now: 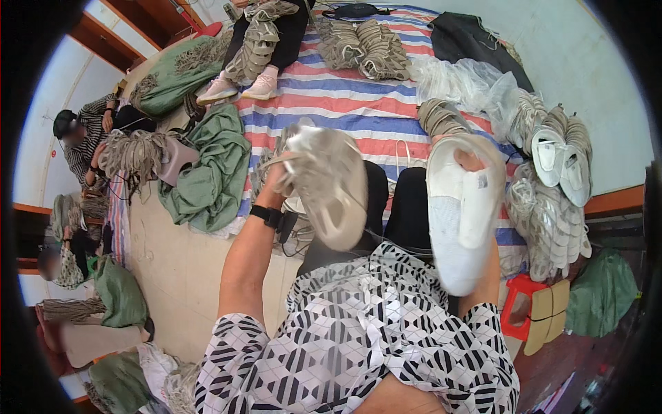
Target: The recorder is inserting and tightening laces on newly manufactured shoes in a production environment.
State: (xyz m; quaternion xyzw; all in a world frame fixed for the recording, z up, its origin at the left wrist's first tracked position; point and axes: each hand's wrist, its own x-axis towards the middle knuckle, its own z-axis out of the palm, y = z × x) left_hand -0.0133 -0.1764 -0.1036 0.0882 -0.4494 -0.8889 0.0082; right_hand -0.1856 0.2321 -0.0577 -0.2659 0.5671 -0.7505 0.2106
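A beige shoe upper (338, 186) with strap-like overlays hangs from my left hand (277, 178); motion blurs it, and my fingers are partly hidden behind it. On the right, my right hand (470, 161) grips a white-lined shoe upper (452, 234), its toe end pointing down toward me. Only a bit of that hand shows through the shoe's opening; the rest is behind the upper. Just beyond it lies a row of nested beige uppers (441, 119).
Striped sheeting (331, 103) covers the floor ahead. Stacked uppers (552, 221) and clear plastic bags (469, 81) lie at right, near a red stool (516, 303). A green sack (214, 169) is at left. Other people sit ahead and at far left with more uppers.
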